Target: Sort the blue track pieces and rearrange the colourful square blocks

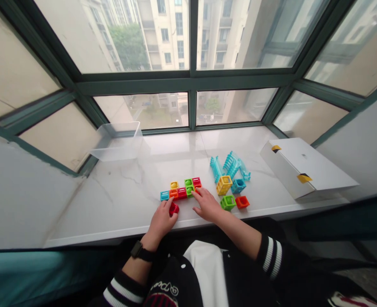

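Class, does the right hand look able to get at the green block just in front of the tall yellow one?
Probably yes: the green block sits close beside the right hand, with nothing visible between them, though its fingers are now at the row of blocks.

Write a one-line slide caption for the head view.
Left hand on a red plastic block, right hand at a group of multicoloured plastic blocks, on a white marbled windowsill.
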Demonstrator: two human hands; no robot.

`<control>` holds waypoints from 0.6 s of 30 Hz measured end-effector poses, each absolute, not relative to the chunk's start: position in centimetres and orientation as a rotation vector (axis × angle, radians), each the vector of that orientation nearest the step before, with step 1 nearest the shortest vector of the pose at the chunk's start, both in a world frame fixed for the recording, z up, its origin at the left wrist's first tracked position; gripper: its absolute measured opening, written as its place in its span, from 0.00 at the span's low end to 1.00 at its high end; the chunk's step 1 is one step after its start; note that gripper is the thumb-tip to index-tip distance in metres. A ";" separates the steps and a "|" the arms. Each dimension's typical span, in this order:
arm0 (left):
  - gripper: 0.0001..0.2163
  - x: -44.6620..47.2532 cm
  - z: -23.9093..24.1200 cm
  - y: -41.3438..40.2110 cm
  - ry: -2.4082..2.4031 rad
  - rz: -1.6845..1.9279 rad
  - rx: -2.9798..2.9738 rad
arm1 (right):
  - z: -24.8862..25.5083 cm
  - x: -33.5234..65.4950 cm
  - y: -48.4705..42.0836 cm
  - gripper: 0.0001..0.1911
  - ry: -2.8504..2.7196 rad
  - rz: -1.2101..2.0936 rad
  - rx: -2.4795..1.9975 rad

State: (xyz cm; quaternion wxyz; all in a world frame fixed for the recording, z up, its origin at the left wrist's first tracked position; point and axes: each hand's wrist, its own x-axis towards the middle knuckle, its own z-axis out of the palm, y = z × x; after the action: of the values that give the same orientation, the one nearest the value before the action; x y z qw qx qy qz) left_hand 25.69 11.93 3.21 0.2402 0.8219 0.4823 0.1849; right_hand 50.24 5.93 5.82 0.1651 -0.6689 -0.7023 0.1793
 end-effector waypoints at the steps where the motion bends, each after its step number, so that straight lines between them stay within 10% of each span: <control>1: 0.28 25.6 3.2 11.9 1.322 0.502 2.236 | 5.3 50.0 6.2 0.41 -2.011 0.516 -1.967; 18: 0.21 24.8 5.9 11.5 1.183 0.647 1.696 | 4.7 50.2 3.1 0.41 -2.083 0.494 -1.973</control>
State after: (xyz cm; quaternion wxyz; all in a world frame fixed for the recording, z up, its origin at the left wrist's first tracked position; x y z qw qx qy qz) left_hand 24.79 11.52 5.85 0.4684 0.6915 0.4826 0.2637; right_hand 50.17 3.13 4.69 0.1150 -0.6733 -0.7107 0.1686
